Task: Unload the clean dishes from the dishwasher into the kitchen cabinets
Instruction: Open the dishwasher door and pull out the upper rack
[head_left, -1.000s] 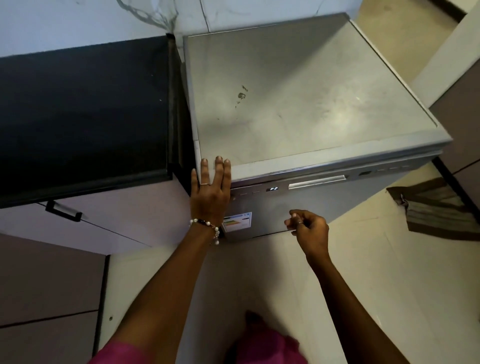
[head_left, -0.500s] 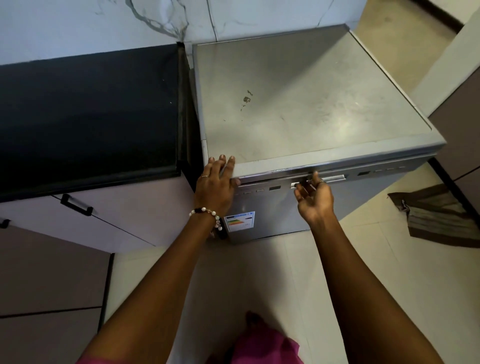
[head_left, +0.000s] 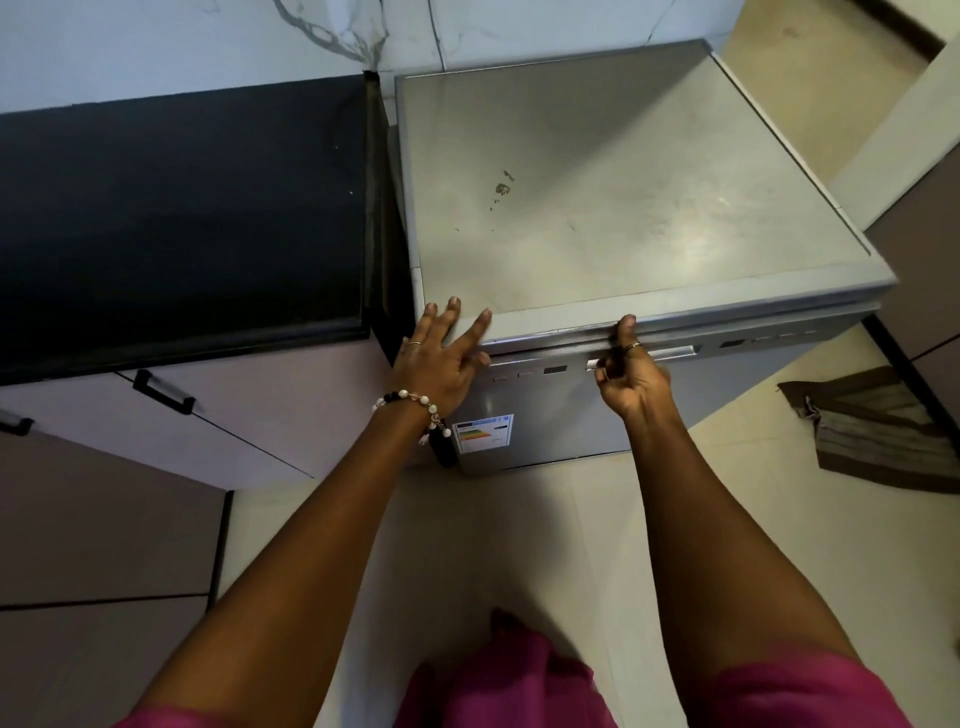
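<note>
A silver dishwasher (head_left: 597, 208) stands against the wall with its door closed. My left hand (head_left: 441, 358) rests with spread, straight fingers on the front left corner of its top. My right hand (head_left: 631, 371) has its fingers curled into the recessed door handle (head_left: 670, 355), with the thumb up on the top edge of the door. No dishes are in sight; the inside of the machine is hidden.
A black countertop (head_left: 182, 208) adjoins the dishwasher on the left, above pale cabinet doors with black handles (head_left: 163, 393). A brown folded cloth (head_left: 878, 426) lies on the beige floor at the right. Grey cabinet fronts stand at the far left and far right.
My right hand rose from below the control strip to the door handle and curled into it. My left hand stayed on the top's corner, fingers now spread wider.
</note>
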